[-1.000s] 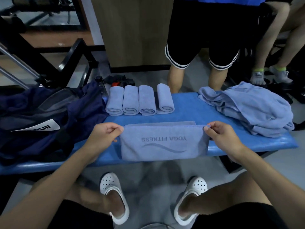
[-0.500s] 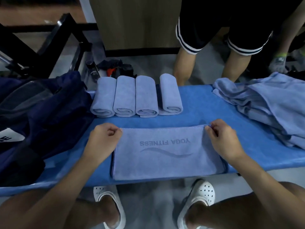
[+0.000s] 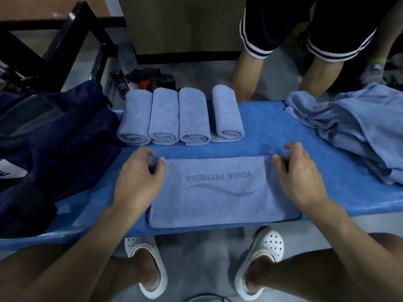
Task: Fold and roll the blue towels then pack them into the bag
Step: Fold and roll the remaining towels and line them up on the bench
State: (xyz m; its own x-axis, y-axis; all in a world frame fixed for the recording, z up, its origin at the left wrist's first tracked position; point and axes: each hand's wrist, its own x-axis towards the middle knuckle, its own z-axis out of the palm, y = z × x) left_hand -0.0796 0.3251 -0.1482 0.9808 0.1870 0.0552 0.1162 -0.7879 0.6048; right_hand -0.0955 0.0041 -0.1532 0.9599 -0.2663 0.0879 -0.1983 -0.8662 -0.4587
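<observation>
1. Folded towel (image 3: 218,192) lies flat on the blue bench (image 3: 272,127), right in front of the seated person. Its near edge runs along the bench's near edge. The print "YOGA FITNESS" faces up and reads upside down from the person's side.
2. Left hand (image 3: 137,177) is at the towel's far-left corner, fingers curled. Thumb on top and fingertips beyond the corner pinch the cloth between them.
3. Right hand (image 3: 298,177) is at the far-right corner. The thumb tip touches the edge and the fingers are loosely bent above the bench. Cannot tell whether it grips the cloth.
4. Rolled towels (image 3: 193,116), four in a row, sit on the far side of the bench. Three touch side by side; the fourth sits slightly apart to the right.
5. Dark navy bag (image 3: 54,138) slumps on the bench's left end, just beside the rolls.
6. Pile of loose towels (image 3: 359,127) is heaped on the right end, well apart from the folded one.
7. Another person's bare legs (image 3: 244,79) stand beyond the bench.
</observation>
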